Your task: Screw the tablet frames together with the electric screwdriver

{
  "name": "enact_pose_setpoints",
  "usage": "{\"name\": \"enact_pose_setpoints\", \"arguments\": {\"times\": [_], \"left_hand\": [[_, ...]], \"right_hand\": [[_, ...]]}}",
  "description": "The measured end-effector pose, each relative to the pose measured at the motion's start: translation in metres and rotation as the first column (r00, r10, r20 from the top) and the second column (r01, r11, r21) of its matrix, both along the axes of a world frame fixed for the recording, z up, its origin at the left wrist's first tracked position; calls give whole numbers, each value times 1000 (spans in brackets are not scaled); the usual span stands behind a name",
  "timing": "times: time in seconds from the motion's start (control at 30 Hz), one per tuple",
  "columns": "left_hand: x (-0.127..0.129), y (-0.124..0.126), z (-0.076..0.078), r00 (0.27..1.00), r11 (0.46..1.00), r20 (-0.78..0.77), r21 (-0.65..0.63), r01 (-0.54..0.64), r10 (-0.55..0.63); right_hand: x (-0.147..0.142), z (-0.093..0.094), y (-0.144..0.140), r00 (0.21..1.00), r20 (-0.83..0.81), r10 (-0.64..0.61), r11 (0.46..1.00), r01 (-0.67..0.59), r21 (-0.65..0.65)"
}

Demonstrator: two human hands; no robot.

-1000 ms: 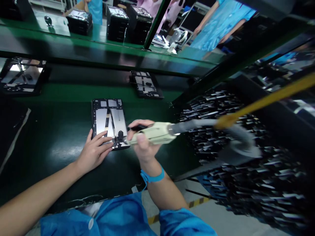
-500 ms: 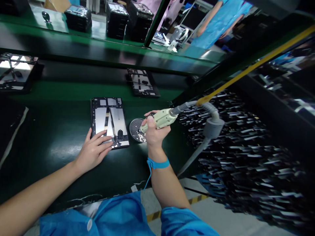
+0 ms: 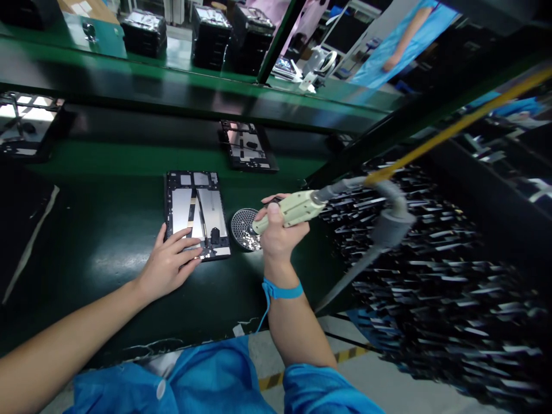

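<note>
An opened tablet [image 3: 206, 204], its silver inside and dark ribbon cables showing, lies on the dark green bench. My left hand [image 3: 170, 263] rests on its lower left part, fingers stretched out. My right hand [image 3: 279, 233] is closed around a pale green electric screwdriver [image 3: 297, 208], held at a slant. The screwdriver's lower end is over a round perforated dish [image 3: 242, 221] right of the tablet. Small shiny screws [image 3: 250, 238] lie in that dish. Whether the bit touches a screw, I cannot tell. A blue wrist strap [image 3: 282, 290] circles my right wrist.
A grey cable [image 3: 390, 224] and yellow strap [image 3: 457, 129] run from the screwdriver. Other opened tablets [image 3: 248, 144] lie on the belt behind. Stacked dark units [image 3: 211, 37] stand on the shelf. Many dark parts with bright edges [image 3: 440, 287] fill the right side. A co-worker's arm [image 3: 407, 40] shows beyond.
The view has shifted slightly. My right hand keeps the screwdriver over the dish and my left hand stays on the tablet. The tablets on the belt have slid a little left relative to the bench.
</note>
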State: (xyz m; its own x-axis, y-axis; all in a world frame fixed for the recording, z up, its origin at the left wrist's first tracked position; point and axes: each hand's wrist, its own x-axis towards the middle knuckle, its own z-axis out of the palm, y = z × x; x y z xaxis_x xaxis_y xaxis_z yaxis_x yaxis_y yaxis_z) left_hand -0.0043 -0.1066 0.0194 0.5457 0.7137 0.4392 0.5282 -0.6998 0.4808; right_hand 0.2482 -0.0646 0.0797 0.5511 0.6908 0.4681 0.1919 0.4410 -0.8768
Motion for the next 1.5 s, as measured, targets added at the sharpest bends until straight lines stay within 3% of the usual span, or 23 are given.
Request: {"name": "enact_pose_setpoints", "arguments": {"times": [0.07,0.17,0.27,0.37,0.67,0.83,0.97,1.27,1.5], "left_hand": [[0,0,0,1000,1000,6,-28,-1,1],[0,1,-1,1000,998,19,-59,7,-5],[-1,3,-3,999,997,37,-71,9,-6],[0,3,-4,999,997,50,-83,5,-1],[1,3,-4,998,992,59,-129,5,3],[1,3,-6,999,994,42,-109,-1,6],[1,3,-4,999,993,32,-115,-10,14],[3,3,-5,999,993,48,-113,-13,19],[3,4,-6,998,991,68,-130,-2,11]], "right_hand": [[-13,11,-6,997,-68,48,997,-44,59],[-42,21,-19,960,-135,243,968,-232,92],[-69,18,-32,880,-133,456,890,-454,46],[-83,9,-37,820,-118,560,828,-561,29],[-83,-7,-37,819,-80,568,821,-571,-12],[-84,-8,-41,806,-22,592,806,-592,-2],[-85,-6,-41,824,18,566,824,-565,-27],[-85,-5,-38,790,-125,600,797,-604,16],[-87,0,-39,815,-125,566,821,-571,-4]]}}
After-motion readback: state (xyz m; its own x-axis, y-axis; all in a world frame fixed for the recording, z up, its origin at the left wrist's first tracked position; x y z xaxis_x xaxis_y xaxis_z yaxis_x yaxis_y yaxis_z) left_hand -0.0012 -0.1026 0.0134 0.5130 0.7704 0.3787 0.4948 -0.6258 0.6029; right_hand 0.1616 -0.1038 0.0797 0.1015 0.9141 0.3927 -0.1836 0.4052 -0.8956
